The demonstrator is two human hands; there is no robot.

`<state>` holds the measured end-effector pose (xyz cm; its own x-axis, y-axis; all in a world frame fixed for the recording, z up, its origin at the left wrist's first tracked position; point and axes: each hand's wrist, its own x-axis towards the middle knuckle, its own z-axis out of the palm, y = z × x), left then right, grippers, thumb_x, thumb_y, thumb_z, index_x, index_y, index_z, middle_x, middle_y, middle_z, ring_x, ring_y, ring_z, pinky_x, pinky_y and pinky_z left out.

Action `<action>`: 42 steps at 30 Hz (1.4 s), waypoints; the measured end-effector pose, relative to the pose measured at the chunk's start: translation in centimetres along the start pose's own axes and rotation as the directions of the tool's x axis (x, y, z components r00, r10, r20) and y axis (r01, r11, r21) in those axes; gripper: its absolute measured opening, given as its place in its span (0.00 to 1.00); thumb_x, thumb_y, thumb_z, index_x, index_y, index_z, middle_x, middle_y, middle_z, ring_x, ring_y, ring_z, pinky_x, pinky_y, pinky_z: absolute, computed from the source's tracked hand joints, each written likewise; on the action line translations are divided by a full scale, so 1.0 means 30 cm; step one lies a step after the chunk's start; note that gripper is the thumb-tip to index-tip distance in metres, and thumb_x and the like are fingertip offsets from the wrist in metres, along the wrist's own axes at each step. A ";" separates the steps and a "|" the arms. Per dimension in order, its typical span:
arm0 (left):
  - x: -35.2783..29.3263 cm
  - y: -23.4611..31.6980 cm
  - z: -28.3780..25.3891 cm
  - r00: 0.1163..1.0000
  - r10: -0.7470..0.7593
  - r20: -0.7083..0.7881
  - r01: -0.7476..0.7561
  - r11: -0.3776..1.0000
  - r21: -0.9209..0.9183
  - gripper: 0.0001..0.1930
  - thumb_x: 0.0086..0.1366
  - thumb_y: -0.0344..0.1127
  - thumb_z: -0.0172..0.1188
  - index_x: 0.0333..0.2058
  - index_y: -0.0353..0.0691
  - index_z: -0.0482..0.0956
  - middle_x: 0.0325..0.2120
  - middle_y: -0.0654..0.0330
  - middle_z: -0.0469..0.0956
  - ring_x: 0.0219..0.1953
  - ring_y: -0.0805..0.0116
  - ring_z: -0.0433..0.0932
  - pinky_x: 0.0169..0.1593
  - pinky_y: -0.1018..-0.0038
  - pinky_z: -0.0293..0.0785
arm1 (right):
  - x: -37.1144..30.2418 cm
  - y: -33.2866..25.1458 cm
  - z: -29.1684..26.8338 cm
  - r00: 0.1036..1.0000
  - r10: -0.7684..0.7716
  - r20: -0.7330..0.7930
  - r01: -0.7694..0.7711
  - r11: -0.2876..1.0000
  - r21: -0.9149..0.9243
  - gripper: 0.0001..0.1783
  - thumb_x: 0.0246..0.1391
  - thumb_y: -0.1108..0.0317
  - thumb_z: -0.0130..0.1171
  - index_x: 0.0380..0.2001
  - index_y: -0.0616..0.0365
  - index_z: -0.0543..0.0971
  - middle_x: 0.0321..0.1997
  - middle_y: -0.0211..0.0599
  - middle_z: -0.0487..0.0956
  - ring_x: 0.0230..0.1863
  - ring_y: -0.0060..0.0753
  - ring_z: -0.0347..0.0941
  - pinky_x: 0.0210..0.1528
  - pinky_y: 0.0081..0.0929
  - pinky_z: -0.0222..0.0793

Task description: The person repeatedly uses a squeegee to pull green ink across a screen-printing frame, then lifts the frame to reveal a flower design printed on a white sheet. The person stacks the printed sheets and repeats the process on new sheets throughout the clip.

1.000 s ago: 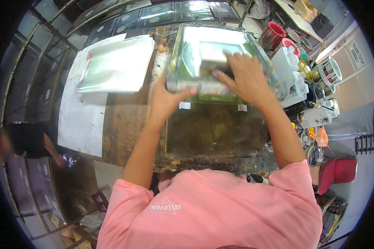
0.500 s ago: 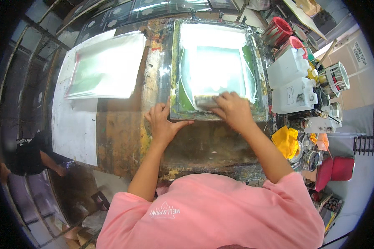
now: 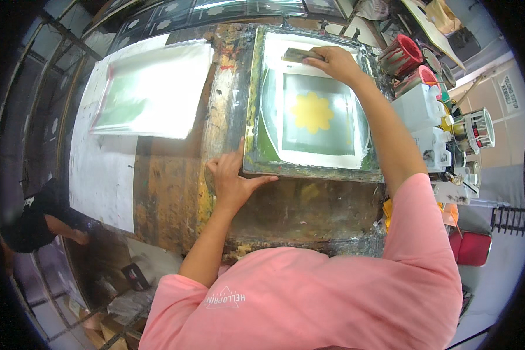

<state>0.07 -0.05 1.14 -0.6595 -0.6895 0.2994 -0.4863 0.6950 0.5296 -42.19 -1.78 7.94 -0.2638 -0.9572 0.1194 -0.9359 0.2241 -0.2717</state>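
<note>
A screen-printing frame (image 3: 252,131) lies on the stained work table, with white taping around its mesh. A yellow flower shape (image 3: 313,113) shows in the middle of the mesh. My right hand (image 3: 336,63) grips a squeegee (image 3: 300,55) near the far end of the screen; its lower edge rests on or just over the white border. My left hand (image 3: 232,176) is at the frame's near left corner, thumb along the near edge and fingers spread up the left side. It holds nothing else.
Left of the frame, a stack of clear or white sheets (image 3: 157,87) rests on white paper (image 3: 102,175). Along the right edge stand paint-smeared cans, a red one (image 3: 399,55) among them, and white jugs (image 3: 419,108). A person's arm (image 3: 67,229) shows at far left.
My right hand has carried the squeegee from the near end of the screen to its far end. The yellow flower is now uncovered. My left hand stays at the corner.
</note>
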 end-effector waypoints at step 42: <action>0.009 0.138 0.038 0.941 -0.260 0.218 0.110 0.842 0.528 0.56 0.70 0.79 0.45 0.77 0.32 0.54 0.78 0.34 0.50 0.82 0.44 0.43 0.74 0.26 0.23 | -0.382 -0.530 -0.580 0.781 -0.161 -0.604 0.038 0.977 -0.211 0.25 0.59 0.49 0.57 0.24 0.63 0.81 0.27 0.54 0.82 0.34 0.60 0.81 0.43 0.53 0.72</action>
<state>-2.77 2.87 2.50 -0.6187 -0.7851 -0.0290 -0.7851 0.6165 0.0596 -28.35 8.82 27.49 -0.1966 -0.6728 0.7132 -0.9734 0.2213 -0.0596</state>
